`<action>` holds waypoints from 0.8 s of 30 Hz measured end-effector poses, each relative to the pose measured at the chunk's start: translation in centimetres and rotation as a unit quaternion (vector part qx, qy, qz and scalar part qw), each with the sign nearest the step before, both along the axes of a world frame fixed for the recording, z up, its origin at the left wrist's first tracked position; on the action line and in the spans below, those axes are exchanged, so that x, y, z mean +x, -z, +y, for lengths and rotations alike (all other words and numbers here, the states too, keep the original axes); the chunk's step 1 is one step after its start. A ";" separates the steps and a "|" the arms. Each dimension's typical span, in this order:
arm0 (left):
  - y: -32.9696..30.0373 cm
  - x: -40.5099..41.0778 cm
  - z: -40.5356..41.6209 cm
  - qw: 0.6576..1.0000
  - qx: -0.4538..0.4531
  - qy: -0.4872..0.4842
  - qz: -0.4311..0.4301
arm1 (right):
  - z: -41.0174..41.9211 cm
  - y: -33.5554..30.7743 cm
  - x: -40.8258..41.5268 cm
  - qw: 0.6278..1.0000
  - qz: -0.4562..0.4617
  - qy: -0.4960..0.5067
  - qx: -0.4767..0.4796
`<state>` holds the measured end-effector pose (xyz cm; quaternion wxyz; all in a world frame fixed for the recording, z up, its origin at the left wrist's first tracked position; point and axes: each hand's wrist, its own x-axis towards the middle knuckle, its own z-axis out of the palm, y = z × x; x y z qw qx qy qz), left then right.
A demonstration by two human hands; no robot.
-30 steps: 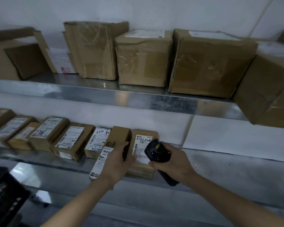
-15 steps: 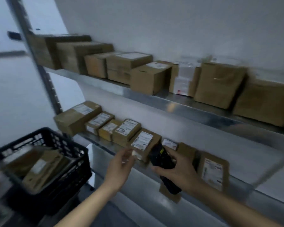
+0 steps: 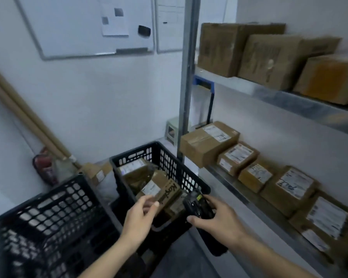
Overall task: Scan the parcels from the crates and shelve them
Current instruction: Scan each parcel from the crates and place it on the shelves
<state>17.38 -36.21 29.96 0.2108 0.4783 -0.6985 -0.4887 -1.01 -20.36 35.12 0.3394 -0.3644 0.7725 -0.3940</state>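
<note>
A black plastic crate stands in the middle, holding several brown cardboard parcels with white labels. My left hand hovers over the crate's near edge, its fingers loosely curled and holding nothing, just short of the top parcel. My right hand grips a black handheld scanner above the crate's right corner. The lower metal shelf on the right carries a row of small labelled parcels.
A second black crate sits at the lower left. The upper shelf holds large cardboard boxes. A metal upright stands between crate and shelves. Cardboard tubes lean on the left wall beside a red extinguisher.
My view has swung left from the shelf to the crates. My left hand let go of the shelved parcel and moved over the crate. The scanner stayed in my right hand.
</note>
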 end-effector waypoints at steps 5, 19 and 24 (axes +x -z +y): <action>2.2 1.5 -8.0 1.000 0.020 -0.023 -0.004 | -9.0 2.7 0.3 0.999 0.019 -0.013 0.042; 9.3 -5.2 -19.1 0.993 0.090 -0.082 -0.006 | -22.9 9.1 -8.0 0.992 0.040 -0.030 0.115; 12.8 -7.7 -19.6 0.990 0.101 -0.095 -0.032 | -24.8 12.3 -11.1 0.988 0.019 -0.037 0.147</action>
